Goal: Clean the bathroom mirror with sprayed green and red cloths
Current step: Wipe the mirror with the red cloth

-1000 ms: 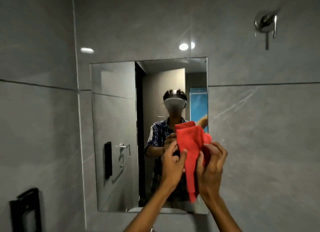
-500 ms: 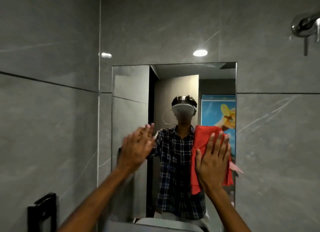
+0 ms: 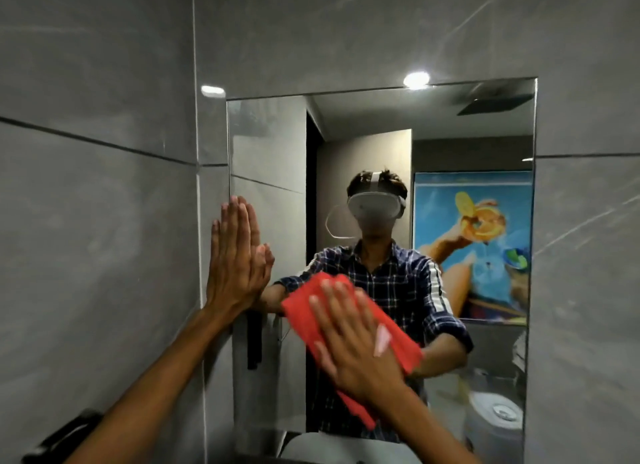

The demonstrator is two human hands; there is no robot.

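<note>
Surface: your wall, grey tile, upright, with a frameless mirror set flush in it.

On the mirror: one red cloth, lying slantwise across the lower middle of the glass, pinned there under your right hand, palm flat, fingers spread.

At the mirror's left edge: your left hand, flat and bare, fingers together and pointing up, partly over glass, partly over tile.

On the wall, low left: one black fixture, blurred.
</note>
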